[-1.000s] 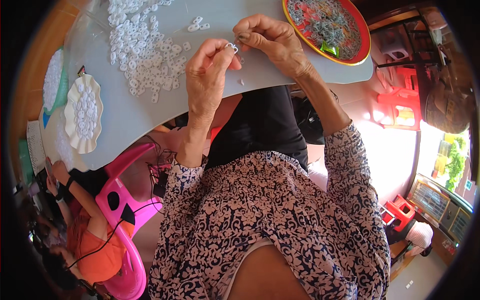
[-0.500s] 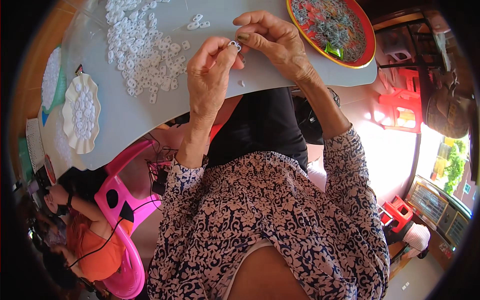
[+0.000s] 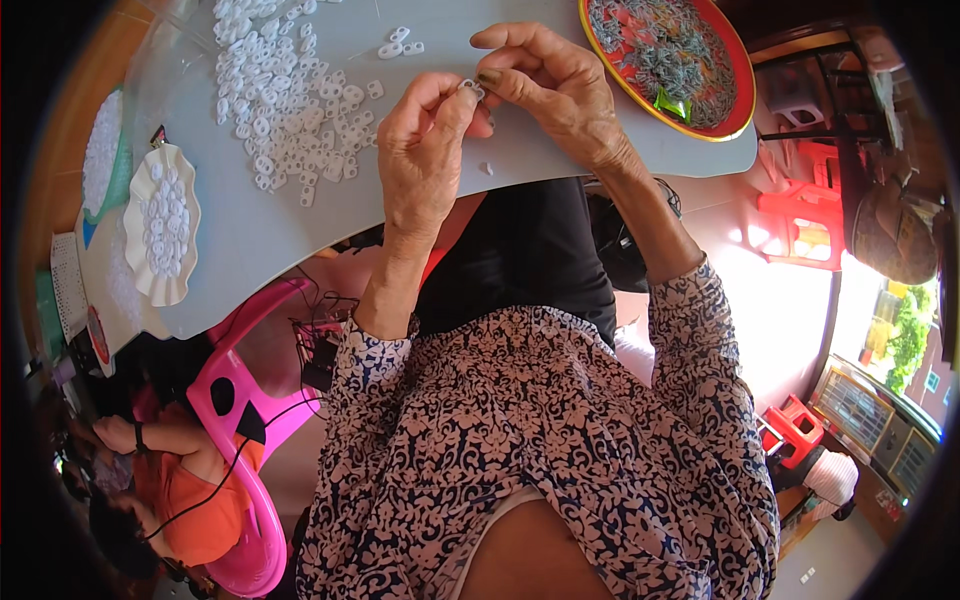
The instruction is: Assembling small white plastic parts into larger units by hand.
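Between the thumb and fingers of my left hand is a small white plastic piece with holes. My right hand meets it from the right, thumb and index finger pinched at the piece. Whatever is in that pinch is too small to make out. Left of my hands, a loose pile of similar white pieces covers the table. A few white pieces lie apart beyond my left hand. A round red tray holding many small grey metal parts stands at right.
A cream scalloped dish with white pieces sits at the table's left. Beyond it is a green-rimmed container. A pink chair holds a person in orange at lower left. Red stools stand on the right.
My hands stay together at the white piece, with only a slight shift of the fingers. The person at lower left has moved an arm a little.
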A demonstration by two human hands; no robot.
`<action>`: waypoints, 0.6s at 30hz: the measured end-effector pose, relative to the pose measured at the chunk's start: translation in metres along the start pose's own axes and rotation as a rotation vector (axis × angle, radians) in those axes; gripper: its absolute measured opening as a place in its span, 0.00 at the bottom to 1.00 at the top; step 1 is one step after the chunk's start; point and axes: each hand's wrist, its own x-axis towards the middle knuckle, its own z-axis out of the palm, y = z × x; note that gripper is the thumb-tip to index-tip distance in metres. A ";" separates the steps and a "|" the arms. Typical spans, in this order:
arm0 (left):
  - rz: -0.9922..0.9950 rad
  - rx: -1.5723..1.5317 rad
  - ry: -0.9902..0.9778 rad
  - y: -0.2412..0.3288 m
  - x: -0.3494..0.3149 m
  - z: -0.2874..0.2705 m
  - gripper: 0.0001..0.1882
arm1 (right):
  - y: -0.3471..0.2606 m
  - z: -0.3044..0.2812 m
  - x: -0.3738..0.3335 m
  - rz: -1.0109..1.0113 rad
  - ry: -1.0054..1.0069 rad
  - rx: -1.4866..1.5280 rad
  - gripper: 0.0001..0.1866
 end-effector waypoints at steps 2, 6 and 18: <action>0.010 0.018 -0.009 0.000 0.000 -0.001 0.09 | -0.001 0.001 0.000 -0.036 -0.007 0.002 0.13; -0.006 0.013 -0.031 -0.002 0.001 -0.003 0.09 | 0.000 0.002 0.000 -0.033 -0.022 0.024 0.10; 0.150 0.078 0.020 -0.009 0.003 0.000 0.06 | -0.006 0.008 -0.001 0.014 0.015 -0.239 0.11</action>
